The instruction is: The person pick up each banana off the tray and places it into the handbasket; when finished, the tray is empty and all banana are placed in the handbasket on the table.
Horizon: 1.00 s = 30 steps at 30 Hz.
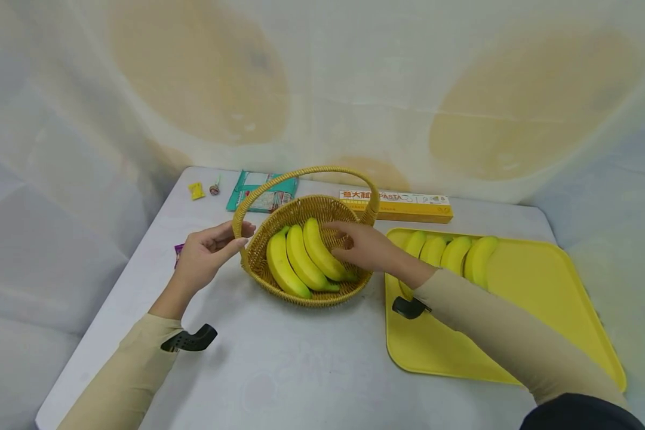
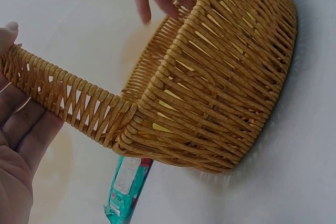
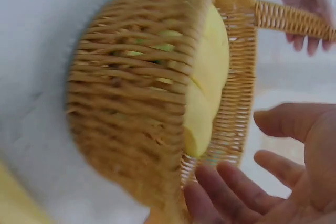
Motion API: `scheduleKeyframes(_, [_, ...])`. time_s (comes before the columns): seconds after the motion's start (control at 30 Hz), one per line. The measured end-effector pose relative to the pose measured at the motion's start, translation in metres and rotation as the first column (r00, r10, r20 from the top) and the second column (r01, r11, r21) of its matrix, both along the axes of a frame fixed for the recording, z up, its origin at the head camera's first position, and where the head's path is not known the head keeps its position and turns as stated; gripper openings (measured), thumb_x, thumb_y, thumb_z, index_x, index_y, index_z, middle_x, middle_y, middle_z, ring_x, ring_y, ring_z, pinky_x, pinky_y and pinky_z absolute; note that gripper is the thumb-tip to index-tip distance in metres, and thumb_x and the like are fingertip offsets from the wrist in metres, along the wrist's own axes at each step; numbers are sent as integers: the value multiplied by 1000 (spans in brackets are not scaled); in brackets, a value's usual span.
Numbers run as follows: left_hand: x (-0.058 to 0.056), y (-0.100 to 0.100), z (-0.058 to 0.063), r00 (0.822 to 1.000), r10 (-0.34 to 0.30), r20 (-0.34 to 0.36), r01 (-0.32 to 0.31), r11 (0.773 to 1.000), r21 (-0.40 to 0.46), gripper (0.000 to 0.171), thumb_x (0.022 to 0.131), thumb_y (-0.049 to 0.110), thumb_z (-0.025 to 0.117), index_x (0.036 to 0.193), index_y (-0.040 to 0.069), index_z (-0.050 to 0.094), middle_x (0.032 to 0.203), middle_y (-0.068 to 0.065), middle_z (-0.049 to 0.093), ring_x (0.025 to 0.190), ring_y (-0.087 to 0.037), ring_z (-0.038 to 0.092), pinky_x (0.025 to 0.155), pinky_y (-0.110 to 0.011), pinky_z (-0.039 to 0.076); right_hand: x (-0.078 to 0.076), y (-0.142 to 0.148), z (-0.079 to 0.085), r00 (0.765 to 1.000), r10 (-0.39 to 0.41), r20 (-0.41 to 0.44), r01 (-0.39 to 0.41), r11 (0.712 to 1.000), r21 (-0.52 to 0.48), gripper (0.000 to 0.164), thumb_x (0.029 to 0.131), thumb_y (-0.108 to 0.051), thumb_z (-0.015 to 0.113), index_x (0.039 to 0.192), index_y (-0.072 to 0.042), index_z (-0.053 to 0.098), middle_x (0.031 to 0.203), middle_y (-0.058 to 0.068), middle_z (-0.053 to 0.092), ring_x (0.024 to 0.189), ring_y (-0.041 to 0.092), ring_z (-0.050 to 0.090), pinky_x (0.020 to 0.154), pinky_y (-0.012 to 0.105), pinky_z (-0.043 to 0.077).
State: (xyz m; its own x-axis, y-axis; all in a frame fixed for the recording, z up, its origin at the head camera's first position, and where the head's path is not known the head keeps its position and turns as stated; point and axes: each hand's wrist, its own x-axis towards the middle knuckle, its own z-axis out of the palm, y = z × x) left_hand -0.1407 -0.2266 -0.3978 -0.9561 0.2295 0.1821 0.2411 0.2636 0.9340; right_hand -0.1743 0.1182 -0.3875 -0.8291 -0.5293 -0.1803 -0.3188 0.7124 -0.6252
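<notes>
A woven wicker basket (image 1: 312, 301) stands on the table with three yellow bananas (image 1: 300, 257) lying side by side in it. My left hand (image 1: 206, 254) pinches the left side of its arched handle (image 1: 239, 230), thumb on one face and fingers behind, as the left wrist view shows. Over the basket's right side reaches my right hand (image 1: 362, 245), fingers spread and slightly bent beside the rightmost banana. The right wrist view has that hand (image 3: 283, 171) with nothing between thumb and fingers, its fingertips close to the basket rim.
Right of the basket, a yellow tray (image 1: 548, 310) bears several bananas (image 1: 454, 254), partly behind my right forearm. A pasta box (image 1: 408, 209) and a teal packet (image 1: 271, 194) lie behind the basket. Small sweets, one a yellow-wrapped candy (image 1: 196, 191), lie at the far left.
</notes>
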Motion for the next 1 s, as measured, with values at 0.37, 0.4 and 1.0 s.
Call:
scheduleKeyframes(0.37, [2,-1,2,1000,9,-4,-9,1000,5,33,100,18,68,129,3,68,124,-12,71,112,-10,68,94,-21,55,60,86,-1,966,-212,-146,214,977,2,52,101,-24,64,151,-17,50,143,13,56,119,35,61,91,52,55])
scheduleKeyframes(0.4, [1,-1,2,1000,8,-3,-8,1000,5,33,100,18,68,129,3,68,124,-11,71,112,-10,68,93,-21,55,62,97,-3,962,-232,-144,236,972,5,52,101,-23,63,151,-15,50,143,14,55,119,36,61,94,54,53])
scheduleKeyframes(1.0, [1,-1,1,1000,7,13,-7,1000,-17,34,100,20,68,130,3,68,123,-10,72,112,-8,68,95,-20,53,70,238,-64,831,-556,-29,556,825,98,82,104,-43,57,158,6,20,145,42,37,120,58,51,87,63,53])
